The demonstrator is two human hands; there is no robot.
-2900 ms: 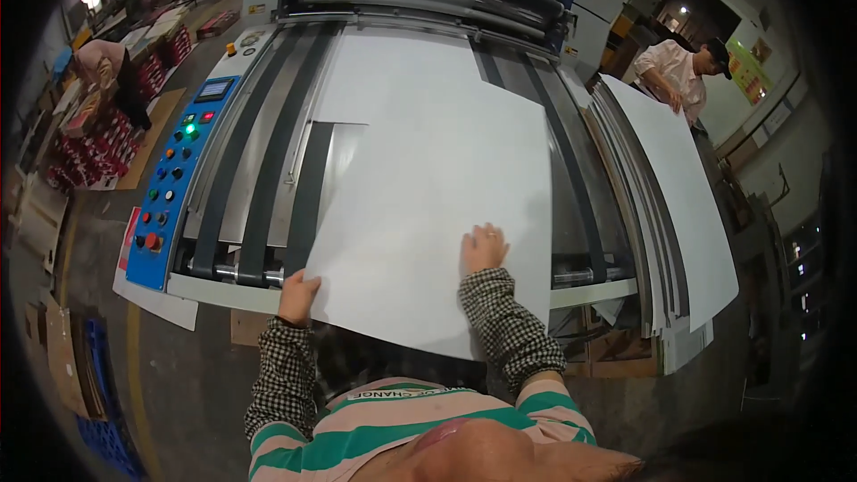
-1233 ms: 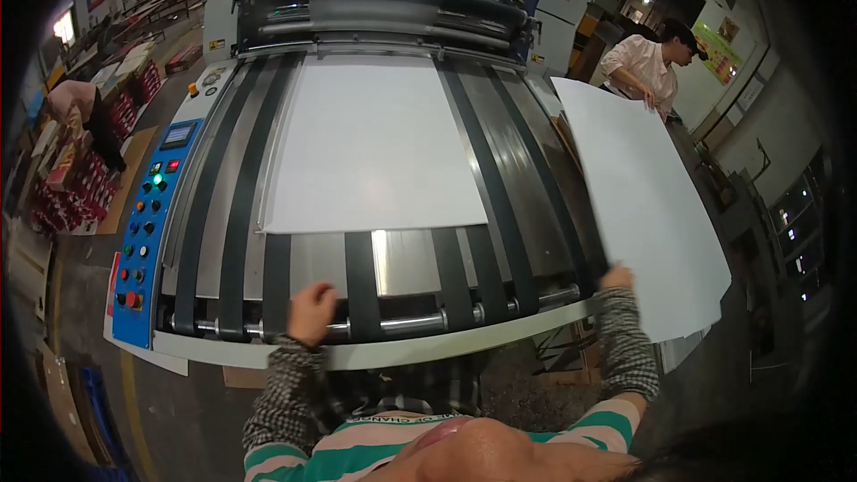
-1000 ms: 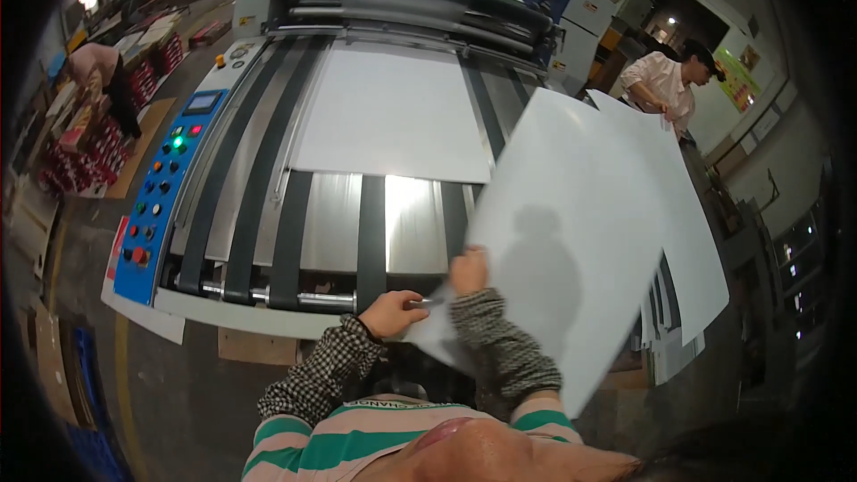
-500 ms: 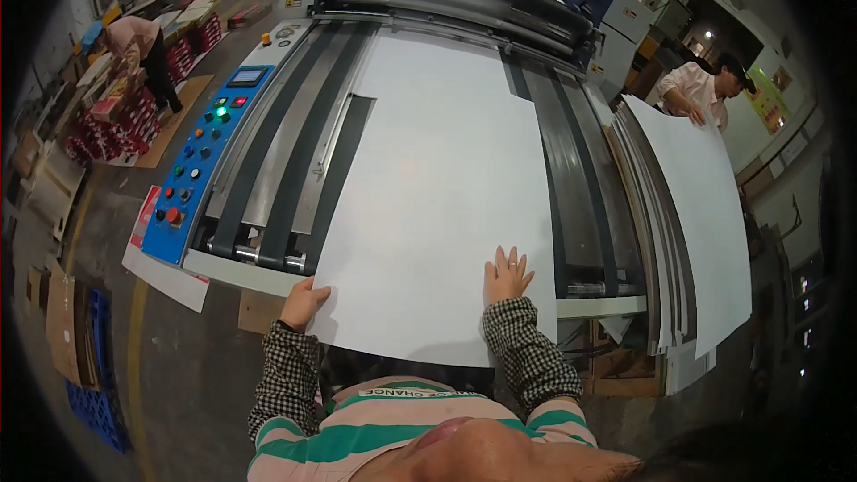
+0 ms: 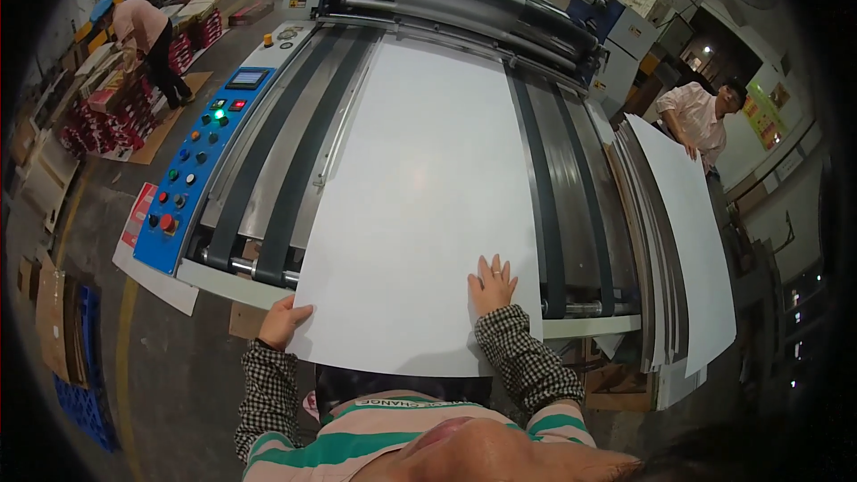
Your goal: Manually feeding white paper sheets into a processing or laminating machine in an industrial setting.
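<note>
A large white paperboard sheet [image 5: 420, 187] fills the centre of the frame, lying over the dark conveyor belts [image 5: 284, 230] of a feed machine. Its far end reaches toward the black rollers [image 5: 558, 40] at the upper centre; its near edge overhangs the pale front rail [image 5: 589, 327] at the lower centre.

The sheet looks light for its size, smooth and fairly slick, stiff enough to lie flat yet likely to bow if lifted from one corner. Its edges and face would probably crease or mark under hard pressure, so a light hold on opposite side edges, close to the near corners, seems best.

At the lower left, the left hand [image 5: 282, 321] pinches the sheet's left edge near the corner, thumb on top, the other fingers mostly hidden. Right of centre, the right hand [image 5: 493, 287] rests palm down on the sheet, fingers spread and pointing up the frame, its grip released. Both forearms rise from the lower edge in checked sleeves [image 5: 527, 355], set apart on either side of the torso.
</note>
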